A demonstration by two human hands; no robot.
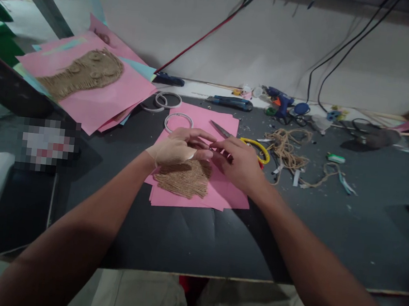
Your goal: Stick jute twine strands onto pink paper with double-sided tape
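My left hand (175,152) looks wrapped in beige tape or a glove, and it rests just above a woven jute twine patch (183,180). That patch lies on a stack of pink paper sheets (231,199). My right hand (236,163) reaches across, its fingertips close to those of my left hand, and I see nothing held in either. Just beyond my right hand are a metal blade (220,129) and a curved yellow handle (258,149), probably one pair of scissors, with the middle hidden. A white ring (178,122) lies on the pink paper.
On the dark table (195,239) are more white rings (168,100) and a pink sheet with a larger jute shape (81,74). To the right lie loose jute twine (285,149), a blue-handled utility knife (229,102), and a blue glue gun (279,102). Black cables (346,51) hang behind.
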